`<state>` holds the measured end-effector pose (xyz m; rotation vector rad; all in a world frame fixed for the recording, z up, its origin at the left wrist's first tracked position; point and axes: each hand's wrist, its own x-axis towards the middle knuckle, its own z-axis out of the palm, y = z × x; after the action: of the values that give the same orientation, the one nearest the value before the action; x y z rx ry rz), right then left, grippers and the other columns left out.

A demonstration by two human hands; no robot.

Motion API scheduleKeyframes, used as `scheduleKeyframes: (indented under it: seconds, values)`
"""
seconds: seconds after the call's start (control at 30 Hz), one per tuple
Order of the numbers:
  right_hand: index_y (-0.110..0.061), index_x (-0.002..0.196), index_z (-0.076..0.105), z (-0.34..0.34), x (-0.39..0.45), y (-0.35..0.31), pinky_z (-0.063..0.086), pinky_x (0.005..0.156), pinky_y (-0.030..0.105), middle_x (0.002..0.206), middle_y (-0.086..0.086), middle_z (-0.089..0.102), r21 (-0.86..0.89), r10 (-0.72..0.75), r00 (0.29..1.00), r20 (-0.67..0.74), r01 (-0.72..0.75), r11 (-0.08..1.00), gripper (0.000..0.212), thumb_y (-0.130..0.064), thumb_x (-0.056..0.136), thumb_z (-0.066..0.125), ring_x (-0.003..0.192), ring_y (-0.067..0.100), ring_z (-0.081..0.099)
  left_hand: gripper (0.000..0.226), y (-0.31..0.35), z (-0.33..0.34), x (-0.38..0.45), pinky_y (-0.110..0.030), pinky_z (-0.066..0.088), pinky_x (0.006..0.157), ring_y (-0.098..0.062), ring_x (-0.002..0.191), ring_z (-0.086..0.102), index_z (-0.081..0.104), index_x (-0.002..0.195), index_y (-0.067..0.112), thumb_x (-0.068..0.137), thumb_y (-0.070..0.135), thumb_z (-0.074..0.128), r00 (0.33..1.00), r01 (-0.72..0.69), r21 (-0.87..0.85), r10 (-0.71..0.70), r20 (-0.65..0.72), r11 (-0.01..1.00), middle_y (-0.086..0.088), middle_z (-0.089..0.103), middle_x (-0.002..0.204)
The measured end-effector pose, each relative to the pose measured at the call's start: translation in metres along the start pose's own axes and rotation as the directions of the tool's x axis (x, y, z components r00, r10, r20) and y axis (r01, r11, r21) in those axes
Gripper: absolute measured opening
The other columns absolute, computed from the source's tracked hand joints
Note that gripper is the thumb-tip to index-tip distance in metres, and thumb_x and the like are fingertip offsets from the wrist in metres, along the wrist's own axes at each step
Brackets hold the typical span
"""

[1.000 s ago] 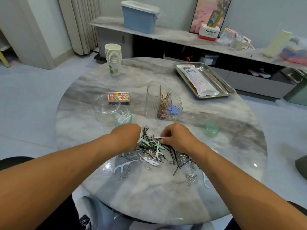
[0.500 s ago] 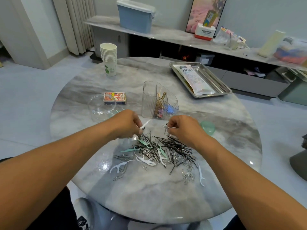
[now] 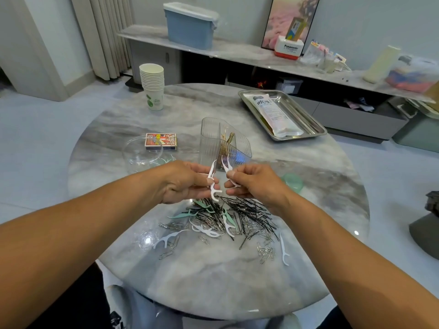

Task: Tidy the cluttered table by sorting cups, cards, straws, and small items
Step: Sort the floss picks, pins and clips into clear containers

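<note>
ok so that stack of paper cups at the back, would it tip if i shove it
Probably. The stack of paper cups stands tall on a narrow base, so a push near the rim likely topples it. Paper looks light; a low push may just slide it on the smooth table.

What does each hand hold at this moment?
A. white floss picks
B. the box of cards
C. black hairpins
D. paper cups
A: the left hand pinches a white floss pick and the right hand pinches white floss picks, both raised above the pile; the black hairpins lie on the table, and the stacked paper cups and box of cards stand apart, untouched.
</note>
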<state>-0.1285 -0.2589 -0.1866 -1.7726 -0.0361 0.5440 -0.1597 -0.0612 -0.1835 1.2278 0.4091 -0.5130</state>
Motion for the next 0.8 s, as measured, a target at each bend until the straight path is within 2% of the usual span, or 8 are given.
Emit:
scheduleKeyframes:
  seconds: [0.13, 0.23, 0.33, 0.47, 0.57, 0.63, 0.73, 0.8]
  values:
    - [-0.011, 0.088, 0.074, 0.006, -0.001, 0.004, 0.052, 0.061, 0.024, 0.081, 0.007, 0.073, 0.002, 0.07, 0.995, -0.069, -0.07, 0.998, 0.012, -0.022, 0.091, 0.076, 0.068, 0.014, 0.063, 0.031, 0.0, 0.002, 0.003, -0.031, 0.062, 0.075, -0.022, 0.085, 0.075, 0.064, 0.117, -0.001, 0.092, -0.017, 0.053, 0.998, -0.066, -0.081, 0.065, -0.012, 0.995, -0.016, 0.076, 0.098]
    - [-0.006, 0.093, 0.075, 0.01, -0.003, 0.004, 0.047, 0.058, 0.026, 0.074, 0.008, 0.07, 0.057, 0.124, 0.989, -0.082, -0.119, 0.991, 0.017, -0.021, 0.088, 0.079, 0.059, 0.014, 0.058, 0.031, -0.003, 0.005, 0.005, -0.03, 0.063, 0.074, -0.022, 0.083, 0.075, 0.064, 0.116, -0.001, 0.091, -0.017, 0.057, 0.991, -0.12, -0.069, 0.116, -0.061, 0.99, -0.016, 0.076, 0.097]
    - [-0.003, 0.096, 0.073, 0.016, -0.005, 0.004, 0.055, 0.06, 0.028, 0.078, 0.015, 0.073, 0.095, 0.139, 0.989, -0.039, -0.135, 0.986, 0.019, -0.019, 0.088, 0.079, 0.055, 0.015, 0.063, 0.033, -0.007, 0.006, 0.007, -0.028, 0.063, 0.07, -0.023, 0.085, 0.074, 0.064, 0.116, -0.003, 0.087, -0.017, 0.063, 0.979, -0.166, 0.004, 0.165, -0.123, 0.986, -0.019, 0.074, 0.104]
    - [0.001, 0.095, 0.071, 0.022, -0.007, 0.008, 0.064, 0.063, 0.029, 0.093, 0.028, 0.074, 0.103, 0.128, 0.992, -0.003, -0.127, 0.986, 0.019, -0.015, 0.089, 0.077, 0.069, 0.026, 0.072, 0.031, -0.013, 0.006, 0.008, -0.024, 0.061, 0.067, -0.023, 0.084, 0.075, 0.066, 0.112, -0.004, 0.083, -0.01, 0.073, 0.956, -0.211, 0.151, 0.236, -0.173, 0.966, -0.023, 0.072, 0.106]
    - [0.004, 0.09, 0.069, 0.026, -0.009, 0.011, 0.063, 0.062, 0.028, 0.075, 0.017, 0.068, 0.112, 0.106, 0.994, -0.001, -0.105, 0.988, 0.016, -0.008, 0.087, 0.079, 0.06, 0.02, 0.067, 0.026, -0.017, 0.009, 0.008, -0.024, 0.061, 0.066, -0.021, 0.077, 0.074, 0.066, 0.107, -0.006, 0.083, -0.006, 0.076, 0.943, -0.238, 0.229, 0.281, -0.18, 0.944, -0.023, 0.073, 0.098]
    - [0.004, 0.089, 0.068, 0.027, -0.009, 0.012, 0.062, 0.06, 0.027, 0.067, 0.011, 0.063, 0.094, 0.102, 0.994, -0.026, -0.099, 0.991, 0.016, -0.006, 0.085, 0.08, 0.054, 0.014, 0.064, 0.023, -0.019, 0.01, 0.009, -0.026, 0.062, 0.068, -0.025, 0.082, 0.075, 0.065, 0.104, -0.005, 0.084, -0.005, 0.075, 0.941, -0.244, 0.226, 0.286, -0.178, 0.943, -0.026, 0.072, 0.1]
    - [0.002, 0.094, 0.067, 0.026, -0.01, 0.01, 0.061, 0.056, 0.026, 0.07, 0.01, 0.066, 0.088, 0.118, 0.992, -0.055, -0.112, 0.99, 0.019, -0.009, 0.085, 0.081, 0.057, 0.018, 0.065, 0.017, -0.018, 0.01, 0.01, -0.03, 0.063, 0.072, -0.029, 0.088, 0.075, 0.063, 0.101, -0.001, 0.087, -0.002, 0.073, 0.946, -0.232, 0.204, 0.27, -0.181, 0.951, -0.026, 0.072, 0.101]
    - [-0.001, 0.094, 0.069, 0.021, -0.01, 0.003, 0.059, 0.053, 0.023, 0.073, 0.009, 0.072, 0.125, 0.124, 0.989, -0.083, -0.113, 0.986, 0.016, -0.01, 0.086, 0.08, 0.06, 0.018, 0.069, 0.013, -0.018, 0.007, 0.012, -0.029, 0.063, 0.069, -0.026, 0.081, 0.075, 0.062, 0.101, 0.001, 0.09, -0.001, 0.07, 0.951, -0.201, 0.202, 0.241, -0.195, 0.958, -0.024, 0.073, 0.099]
